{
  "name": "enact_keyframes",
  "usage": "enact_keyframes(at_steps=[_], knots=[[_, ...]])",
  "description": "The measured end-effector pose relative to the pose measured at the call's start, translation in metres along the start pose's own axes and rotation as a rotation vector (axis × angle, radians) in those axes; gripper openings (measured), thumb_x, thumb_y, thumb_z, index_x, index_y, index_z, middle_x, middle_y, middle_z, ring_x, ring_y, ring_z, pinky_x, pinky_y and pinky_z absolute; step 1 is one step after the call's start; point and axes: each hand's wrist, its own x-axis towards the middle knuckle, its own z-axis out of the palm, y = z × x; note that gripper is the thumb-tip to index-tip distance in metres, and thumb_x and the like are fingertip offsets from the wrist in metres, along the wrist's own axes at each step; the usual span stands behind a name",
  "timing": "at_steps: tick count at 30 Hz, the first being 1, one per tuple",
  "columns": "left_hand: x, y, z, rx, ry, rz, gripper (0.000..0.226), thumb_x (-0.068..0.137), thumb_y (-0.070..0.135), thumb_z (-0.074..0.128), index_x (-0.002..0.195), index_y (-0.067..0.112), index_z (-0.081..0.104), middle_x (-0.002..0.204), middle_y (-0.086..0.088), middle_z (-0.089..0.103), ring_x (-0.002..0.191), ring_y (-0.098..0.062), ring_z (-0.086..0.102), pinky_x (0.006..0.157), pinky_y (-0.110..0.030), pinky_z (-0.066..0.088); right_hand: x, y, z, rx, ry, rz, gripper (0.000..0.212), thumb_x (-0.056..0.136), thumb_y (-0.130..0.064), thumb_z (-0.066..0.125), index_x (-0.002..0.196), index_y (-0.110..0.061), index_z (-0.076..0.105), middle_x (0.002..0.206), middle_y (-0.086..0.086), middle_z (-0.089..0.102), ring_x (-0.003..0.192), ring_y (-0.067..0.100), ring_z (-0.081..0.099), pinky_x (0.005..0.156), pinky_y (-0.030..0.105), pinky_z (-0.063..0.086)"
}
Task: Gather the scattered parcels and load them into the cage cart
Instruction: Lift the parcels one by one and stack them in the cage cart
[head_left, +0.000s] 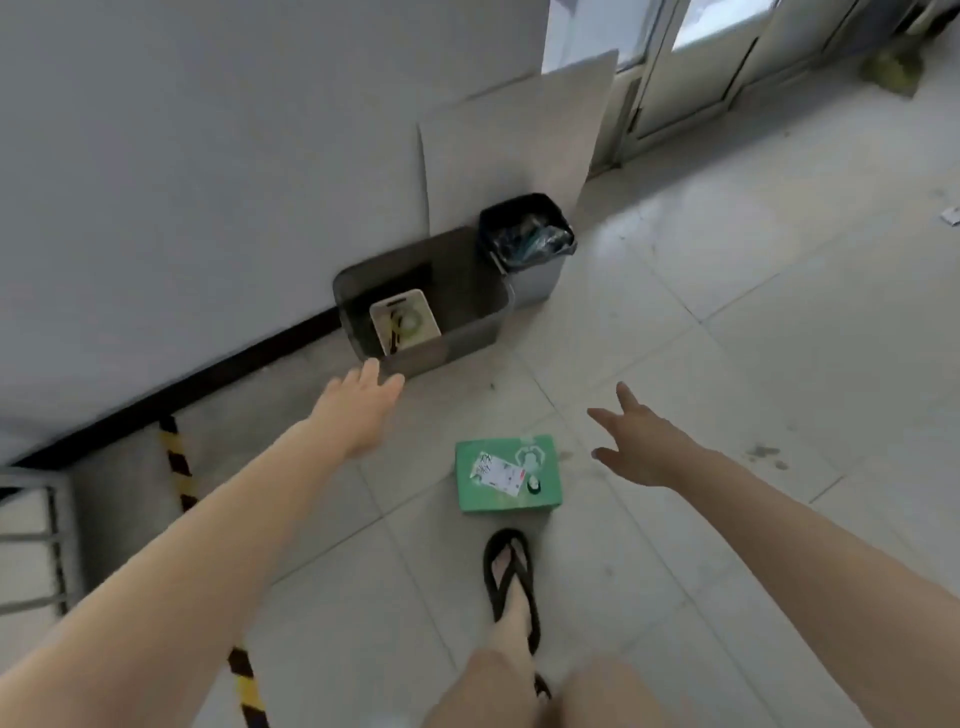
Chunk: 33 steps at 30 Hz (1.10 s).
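Parcel (508, 474), green, lies on your pale tiled floor (727, 374) between your left hand (358, 410) and right hand (641, 447), both spread wide, holding nothing, near the white wall (208, 156).

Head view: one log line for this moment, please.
left hand open | right hand open | green cardboard parcel on tiled floor, untouched

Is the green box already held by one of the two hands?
No, the green box lies on the floor tiles, while the left hand and right hand are open, apart from it.
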Motion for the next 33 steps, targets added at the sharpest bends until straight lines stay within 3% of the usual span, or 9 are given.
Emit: enact_keyframes(at_steps=[5,13,15,17,20,23,28,31,33], knots=[[0.083,0.019,0.123,-0.369,-0.254,-0.252,0.059,0.094,0.01,0.039,0.149,0.012,0.018,0.149,-0.024,0.017,0.135,-0.042,0.029,0.111,-0.047,0.031,0.1,0.034,0.073,0.109,-0.172,0.093,0.063,0.097,-0.037,0.047,0.15,-0.017,0.021,0.157,0.021,-0.005,0.13,0.035,0.043,0.103,0.04,0.041],[0.225,0.139,0.351,-0.698,-0.346,-0.237,0.058,0.088,0.013,0.048,0.143,0.012,0.028,0.14,-0.022,0.028,0.128,-0.038,0.037,0.107,-0.045,0.035,0.309,0.062,0.283,0.275,-0.233,0.145,0.069,0.093,-0.038,0.054,0.148,-0.013,0.021,0.146,0.019,0.032,0.123,0.034,0.047,0.096,0.039,0.042],[0.262,0.156,0.403,-0.853,-0.276,-0.355,0.058,0.087,0.018,0.053,0.14,0.009,0.031,0.138,-0.02,0.034,0.129,-0.034,0.035,0.107,-0.042,0.034,0.358,0.073,0.333,0.515,-0.19,0.319,0.077,0.087,-0.044,0.062,0.144,-0.005,0.027,0.138,0.019,0.044,0.116,0.032,0.049,0.087,0.036,0.043],[0.295,0.164,0.447,-0.973,-0.164,-0.533,0.059,0.087,0.028,0.058,0.135,0.003,0.036,0.137,-0.019,0.039,0.129,-0.031,0.036,0.106,-0.04,0.035,0.398,0.085,0.369,0.888,-0.106,0.548,0.092,0.079,-0.053,0.068,0.146,-0.006,0.027,0.145,0.014,0.041,0.126,0.03,0.045,0.097,0.038,0.041],[0.327,0.175,0.484,-1.388,-0.132,-0.722,0.056,0.087,0.042,0.061,0.126,0.007,0.04,0.128,-0.007,0.05,0.118,-0.022,0.052,0.09,-0.033,0.05,0.433,0.094,0.413,1.238,-0.124,0.572,0.085,0.073,-0.051,0.074,0.143,-0.017,0.038,0.141,0.005,0.049,0.123,0.024,0.052,0.102,0.045,0.043],[0.33,0.187,0.482,-1.643,-0.023,-0.778,0.04,0.087,0.028,0.067,0.112,0.016,0.038,0.114,0.005,0.056,0.102,-0.012,0.06,0.076,-0.021,0.053,0.432,0.089,0.423,1.316,-0.085,0.368,0.045,0.076,-0.027,0.078,0.117,-0.019,0.06,0.107,-0.005,0.071,0.09,0.011,0.069,0.077,0.03,0.055],[0.288,0.162,0.388,-1.748,0.263,-0.764,0.04,0.084,0.016,0.07,0.11,0.015,0.041,0.101,0.011,0.058,0.09,0.0,0.06,0.071,-0.015,0.054,0.386,0.076,0.319,1.345,0.106,0.163,0.056,0.076,-0.014,0.077,0.127,-0.019,0.053,0.11,-0.008,0.07,0.096,0.008,0.069,0.077,0.025,0.057],[0.235,0.128,0.296,-1.802,0.381,-0.791,0.04,0.083,0.018,0.071,0.114,0.016,0.046,0.103,0.012,0.059,0.091,0.0,0.059,0.08,-0.023,0.053,0.344,0.049,0.213,1.323,0.088,0.009,0.056,0.076,-0.014,0.077,0.126,-0.024,0.054,0.109,-0.007,0.071,0.097,0.012,0.069,0.078,0.031,0.058],[0.189,0.095,0.223,-1.823,0.487,-0.797,0.04,0.083,0.018,0.07,0.116,0.016,0.048,0.107,0.008,0.061,0.094,-0.004,0.061,0.086,-0.028,0.053,0.307,0.022,0.126,1.307,0.1,-0.116,0.055,0.077,-0.013,0.076,0.126,-0.024,0.055,0.107,-0.009,0.071,0.095,0.009,0.068,0.073,0.024,0.058]])
